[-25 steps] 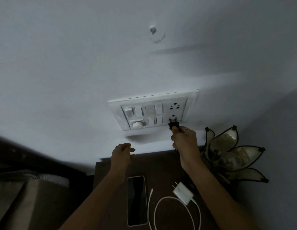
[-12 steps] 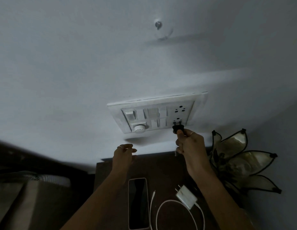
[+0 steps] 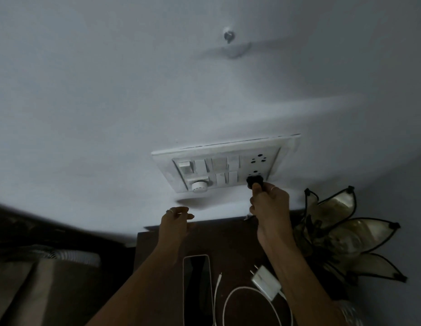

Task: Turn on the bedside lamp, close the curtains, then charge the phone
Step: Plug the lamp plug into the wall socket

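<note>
We're on the lamp step: right hand (image 3: 270, 205) pinches the black plug (image 3: 254, 180) at the switchboard's (image 3: 228, 164) lower socket, seemingly not fully seated, left hand (image 3: 175, 222) hovers loose and empty, lamp (image 3: 341, 234) unlit beside, phone (image 3: 196, 290) uncharged on the table, next push home.

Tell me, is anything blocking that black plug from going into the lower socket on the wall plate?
Nothing visible does. The right hand holds the black plug right at the lower socket of the switch plate. The upper socket is free, and the left hand hangs lower, clear of it.
</note>
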`<state>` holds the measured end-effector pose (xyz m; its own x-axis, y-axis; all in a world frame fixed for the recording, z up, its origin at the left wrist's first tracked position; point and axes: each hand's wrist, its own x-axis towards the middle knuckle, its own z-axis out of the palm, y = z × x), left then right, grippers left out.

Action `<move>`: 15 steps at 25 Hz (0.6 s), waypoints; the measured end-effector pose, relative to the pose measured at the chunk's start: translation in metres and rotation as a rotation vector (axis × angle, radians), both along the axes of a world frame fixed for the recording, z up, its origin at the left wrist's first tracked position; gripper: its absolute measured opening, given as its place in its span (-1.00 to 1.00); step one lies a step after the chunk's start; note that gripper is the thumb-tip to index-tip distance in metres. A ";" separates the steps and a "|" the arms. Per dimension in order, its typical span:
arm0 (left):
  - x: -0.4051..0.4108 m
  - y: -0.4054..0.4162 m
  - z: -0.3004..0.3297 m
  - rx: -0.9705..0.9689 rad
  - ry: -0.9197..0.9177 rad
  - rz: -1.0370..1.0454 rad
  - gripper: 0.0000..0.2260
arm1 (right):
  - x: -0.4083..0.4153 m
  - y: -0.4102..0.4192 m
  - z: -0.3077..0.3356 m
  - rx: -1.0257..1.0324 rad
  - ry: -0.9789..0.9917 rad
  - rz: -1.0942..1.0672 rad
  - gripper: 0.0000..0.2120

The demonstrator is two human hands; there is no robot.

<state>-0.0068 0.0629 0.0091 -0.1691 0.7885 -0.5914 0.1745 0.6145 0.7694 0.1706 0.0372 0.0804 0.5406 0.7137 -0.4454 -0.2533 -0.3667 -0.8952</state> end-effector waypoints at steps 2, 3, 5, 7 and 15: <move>0.001 -0.003 0.005 -0.003 0.003 -0.004 -0.86 | 0.001 -0.008 0.002 0.045 0.012 0.057 -0.80; 0.002 -0.005 0.007 -0.002 0.000 -0.007 -0.87 | 0.003 -0.010 0.006 0.051 0.035 0.084 -0.82; 0.004 -0.008 0.009 -0.001 -0.016 -0.021 -0.87 | 0.008 -0.009 0.012 0.016 0.091 0.120 -0.81; 0.006 -0.011 0.010 -0.011 -0.028 -0.036 -0.87 | 0.012 -0.008 0.014 -0.005 0.115 0.172 -0.80; 0.000 -0.012 0.003 -0.027 -0.039 -0.059 -0.86 | -0.003 0.006 0.009 -0.146 0.054 0.090 -0.68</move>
<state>-0.0064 0.0509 0.0123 -0.0991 0.7798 -0.6182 0.1812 0.6250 0.7593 0.1681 0.0432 0.0895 0.4499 0.6838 -0.5744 -0.2599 -0.5151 -0.8168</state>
